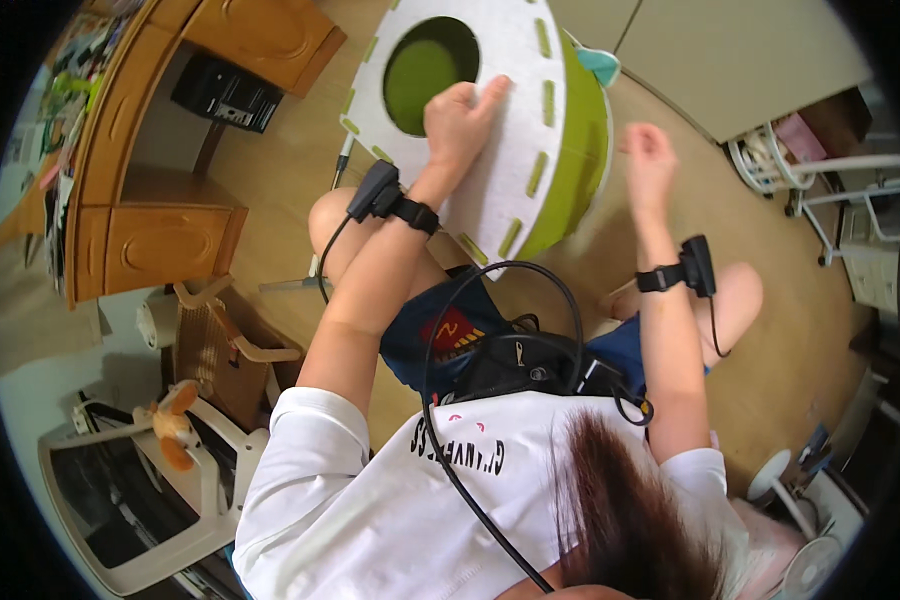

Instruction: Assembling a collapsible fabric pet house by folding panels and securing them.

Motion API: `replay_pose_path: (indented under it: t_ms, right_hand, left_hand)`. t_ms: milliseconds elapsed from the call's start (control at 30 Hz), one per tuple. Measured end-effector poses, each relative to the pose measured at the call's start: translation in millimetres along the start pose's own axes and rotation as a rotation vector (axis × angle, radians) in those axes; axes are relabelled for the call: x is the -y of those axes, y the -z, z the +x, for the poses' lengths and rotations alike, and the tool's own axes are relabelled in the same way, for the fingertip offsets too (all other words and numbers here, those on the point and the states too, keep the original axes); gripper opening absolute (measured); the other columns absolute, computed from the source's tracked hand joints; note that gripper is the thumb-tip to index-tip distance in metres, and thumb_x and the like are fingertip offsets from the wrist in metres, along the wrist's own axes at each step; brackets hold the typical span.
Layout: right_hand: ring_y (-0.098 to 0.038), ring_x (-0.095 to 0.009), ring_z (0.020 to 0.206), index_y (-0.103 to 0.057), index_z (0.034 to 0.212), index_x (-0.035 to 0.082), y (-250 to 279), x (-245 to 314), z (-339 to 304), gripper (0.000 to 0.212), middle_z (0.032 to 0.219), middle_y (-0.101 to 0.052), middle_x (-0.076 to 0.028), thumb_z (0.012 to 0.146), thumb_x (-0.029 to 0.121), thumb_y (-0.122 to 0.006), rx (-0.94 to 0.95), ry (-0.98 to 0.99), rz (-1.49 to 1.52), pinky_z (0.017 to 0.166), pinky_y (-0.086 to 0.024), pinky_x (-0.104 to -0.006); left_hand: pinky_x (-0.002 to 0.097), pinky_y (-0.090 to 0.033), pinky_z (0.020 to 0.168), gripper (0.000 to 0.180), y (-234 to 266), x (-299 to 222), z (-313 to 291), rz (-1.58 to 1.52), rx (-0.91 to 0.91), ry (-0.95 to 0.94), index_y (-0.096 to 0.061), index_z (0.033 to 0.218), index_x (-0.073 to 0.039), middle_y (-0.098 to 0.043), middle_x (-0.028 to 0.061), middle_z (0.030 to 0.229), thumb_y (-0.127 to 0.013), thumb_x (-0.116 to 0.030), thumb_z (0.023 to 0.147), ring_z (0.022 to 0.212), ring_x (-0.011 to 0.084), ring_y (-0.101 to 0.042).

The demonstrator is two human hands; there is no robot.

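Note:
A white and lime-green felt pet house (pixel 555 130) with a round opening stands tilted in front of my knees. Green tabs show through slots along the edges of its white panel, and a small teal piece (pixel 598 67) sticks out at its far right side. My left hand (pixel 458 128) grips the white panel at the rim of the opening, thumb lying on the outside; its other fingers are partly hidden. Apart from the house, my right hand (pixel 650 160) is raised to its right with the fingers curled together. Whether anything small is in them cannot be seen.
A wooden desk (pixel 160 235) with a black computer case (pixel 227 92) stands at left. Below it are a wicker-backed chair (pixel 220 350) and a pale framed chair (pixel 120 500) bearing a plush toy (pixel 175 425). A white wheeled rack (pixel 850 170) stands at right. A black cable (pixel 427 370) loops before me.

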State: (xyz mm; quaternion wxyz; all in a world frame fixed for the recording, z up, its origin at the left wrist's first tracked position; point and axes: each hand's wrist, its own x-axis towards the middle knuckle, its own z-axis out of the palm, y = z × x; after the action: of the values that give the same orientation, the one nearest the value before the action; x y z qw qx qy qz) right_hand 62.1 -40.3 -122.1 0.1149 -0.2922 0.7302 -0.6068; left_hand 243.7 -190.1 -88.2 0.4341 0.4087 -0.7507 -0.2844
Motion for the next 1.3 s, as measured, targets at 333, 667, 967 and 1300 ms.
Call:
replay_pose_path:
  t_ms: [333,667,967,1300]
  right_hand:
    - [-0.057,-0.017,0.088,-0.049,0.115,-0.006,8,21,28,0.052,0.102,-0.059,-0.015,0.085,0.037,-0.055,0.162,-0.222,0.119,0.078,-0.042,-0.0265]
    - [-0.053,-0.01,0.091,-0.05,0.116,-0.005,-38,42,27,0.034,0.106,-0.057,-0.006,0.085,0.009,-0.056,0.327,-0.127,0.516,0.078,-0.042,-0.0221]
    - [-0.051,-0.011,0.098,-0.048,0.119,-0.006,-24,36,2,0.038,0.111,-0.053,-0.006,0.083,0.004,-0.057,0.381,-0.126,0.502,0.085,-0.04,-0.0241]
    - [-0.051,-0.011,0.097,-0.051,0.117,-0.004,-2,31,2,0.035,0.106,-0.054,-0.004,0.083,0.004,-0.057,0.379,-0.089,0.405,0.085,-0.04,-0.0242]
  left_hand:
    - [0.0366,-0.032,0.037,0.056,-4,-5,-15,0.117,-0.02,-0.142,-0.04,0.045,-0.004,-0.039,0.0145,0.042,-0.066,-0.045,0.072,0.037,0.0303,-0.034]
    - [0.0355,-0.04,0.042,0.05,-31,-2,-48,0.103,0.129,-0.173,-0.044,0.048,-0.005,-0.045,0.0158,0.046,-0.067,-0.043,0.071,0.041,0.0269,-0.049]
    - [0.0274,-0.037,0.086,0.022,-25,3,-13,-1.057,0.954,0.782,-0.052,0.098,0.004,-0.053,0.0066,0.105,-0.058,-0.011,0.083,0.098,0.0146,-0.048]
    - [0.024,-0.048,0.074,0.018,-1,33,2,-0.979,0.985,0.886,-0.056,0.095,0.001,-0.059,0.0053,0.085,-0.061,-0.009,0.081,0.079,0.013,-0.057]
